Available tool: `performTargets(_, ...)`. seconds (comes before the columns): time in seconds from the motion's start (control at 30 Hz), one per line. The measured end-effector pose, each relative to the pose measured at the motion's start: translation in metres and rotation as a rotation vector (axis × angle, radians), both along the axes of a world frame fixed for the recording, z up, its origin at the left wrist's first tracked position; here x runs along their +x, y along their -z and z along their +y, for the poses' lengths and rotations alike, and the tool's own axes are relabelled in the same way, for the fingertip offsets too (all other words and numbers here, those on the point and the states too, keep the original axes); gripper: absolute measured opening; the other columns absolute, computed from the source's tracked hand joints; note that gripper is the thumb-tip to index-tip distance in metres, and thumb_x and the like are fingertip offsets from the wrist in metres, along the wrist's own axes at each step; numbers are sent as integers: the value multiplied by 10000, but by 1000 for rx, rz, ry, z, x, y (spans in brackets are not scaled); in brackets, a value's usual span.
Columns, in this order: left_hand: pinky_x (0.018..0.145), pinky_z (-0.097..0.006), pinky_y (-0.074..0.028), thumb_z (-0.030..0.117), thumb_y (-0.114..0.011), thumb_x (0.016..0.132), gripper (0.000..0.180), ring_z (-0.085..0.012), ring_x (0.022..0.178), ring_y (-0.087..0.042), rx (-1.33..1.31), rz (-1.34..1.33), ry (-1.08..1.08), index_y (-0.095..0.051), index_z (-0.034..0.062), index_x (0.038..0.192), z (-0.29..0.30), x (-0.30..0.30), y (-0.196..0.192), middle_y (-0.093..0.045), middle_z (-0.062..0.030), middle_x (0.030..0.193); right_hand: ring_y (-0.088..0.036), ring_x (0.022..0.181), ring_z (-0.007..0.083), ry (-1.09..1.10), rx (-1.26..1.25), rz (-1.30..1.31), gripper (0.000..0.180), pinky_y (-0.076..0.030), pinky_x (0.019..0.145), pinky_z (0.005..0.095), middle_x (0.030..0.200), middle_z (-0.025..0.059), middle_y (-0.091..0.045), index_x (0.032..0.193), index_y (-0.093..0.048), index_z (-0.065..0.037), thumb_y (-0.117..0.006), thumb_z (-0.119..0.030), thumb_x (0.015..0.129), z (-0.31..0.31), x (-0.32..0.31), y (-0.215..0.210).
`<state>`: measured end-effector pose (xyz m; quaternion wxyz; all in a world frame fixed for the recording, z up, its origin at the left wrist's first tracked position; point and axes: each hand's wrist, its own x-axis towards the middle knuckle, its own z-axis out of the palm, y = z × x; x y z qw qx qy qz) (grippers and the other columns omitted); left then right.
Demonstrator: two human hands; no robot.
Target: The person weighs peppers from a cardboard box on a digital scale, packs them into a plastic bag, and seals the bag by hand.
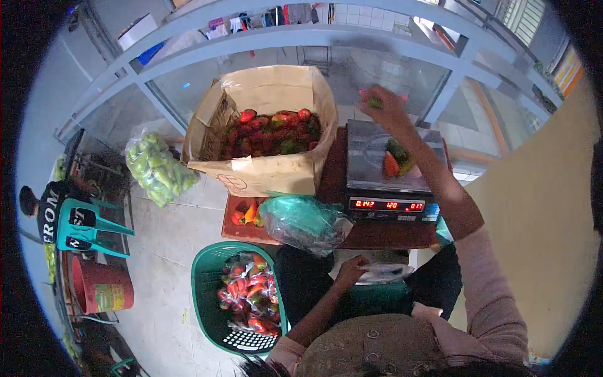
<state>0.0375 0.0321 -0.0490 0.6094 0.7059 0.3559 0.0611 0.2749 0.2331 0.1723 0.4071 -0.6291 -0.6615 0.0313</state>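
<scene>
My right hand (384,108) is raised beyond the far edge of a digital weighing scale (367,154), its fingers closed round a small green pepper (375,102); the hand is partly blurred. Under that forearm, an orange-red pepper (391,164) and a dark green one (397,148) lie on the scale's plate. Low over my lap, my left hand (352,271) pinches the edge of a clear plastic bag (386,273). A pile of green-tinted plastic bags (295,220) rests on the table edge beside it.
A large cardboard box (270,176) of red peppers stands left of the scale. Loose peppers (248,215) lie before it. A green basket (202,276) on the floor holds bagged peppers. Further left are a bag of pale green peppers (154,166), a teal chair (78,226) and a seated person (47,210).
</scene>
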Motion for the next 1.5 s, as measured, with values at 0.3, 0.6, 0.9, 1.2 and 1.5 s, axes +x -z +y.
performTargets(0.3,708,-276,-419,82,-577,728,216,-164,811,-528,-433,-195,-114,-509,32,926,-6,8,-9,-556,-68,875,-580,770,309,-417,-389,-618,270,-455,690,406,829,153,-600,805,-626,-79,-567,-273,627,208,-152,46)
performTargets(0.6,715,-264,-411,148,-569,750,203,-138,772,-523,-514,-256,-174,-520,37,912,-12,1,-12,-556,-54,810,-571,811,309,-460,-686,-380,268,-447,709,407,801,149,-600,879,-594,-50,-487,-227,708,201,-189,123)
performTargets(0.9,706,-278,-429,141,-533,756,214,-154,801,-539,-457,-286,-151,-535,57,953,-12,8,5,-564,-55,876,-563,667,223,-626,-462,-238,386,-437,607,317,781,116,-594,917,-579,-57,-635,-340,660,217,-133,71)
performTargets(1.2,712,-322,-426,143,-590,683,272,-232,828,-527,388,-327,68,-562,46,935,4,-6,57,-544,-109,967,-536,641,181,33,-528,68,439,-439,559,313,732,119,-571,948,-542,-49,-619,-388,680,-2,52,-16)
performTargets(1.5,691,-403,-421,228,-609,690,344,-353,776,-534,751,-38,142,-531,-12,924,14,-15,18,-552,-194,888,-543,791,340,406,-459,-264,497,-424,678,396,802,189,-560,863,-528,-6,-670,-390,581,-150,109,86)
